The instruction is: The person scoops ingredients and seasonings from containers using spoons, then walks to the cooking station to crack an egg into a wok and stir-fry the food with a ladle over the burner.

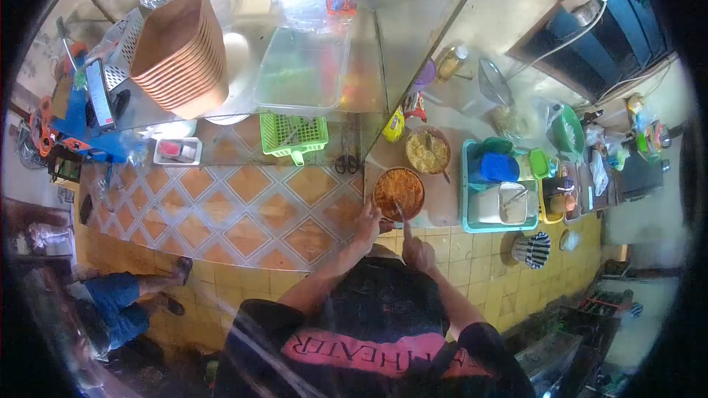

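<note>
A round bowl of orange-red food (pixel 399 193) stands near the counter's front edge. My left hand (pixel 368 222) is closed on the bowl's left rim. From the right, my right hand (pixel 418 252) grips the handle of a utensil (pixel 400 211), whose far end is in the orange food. Just behind and to the right sits a second bowl with pale yellowish food (pixel 428 150), and a utensil handle sticks out at its lower right. Neither hand touches that second bowl.
Right of the bowls, a teal tray (pixel 466 206) holds a white container (pixel 498 205) and a blue lid. Scissors (pixel 346 163) and a green basket (pixel 295 133) lie to the left. Stacked brown containers (pixel 181 55) stand on a glass shelf. A seated person's legs (pixel 129 302) show lower left.
</note>
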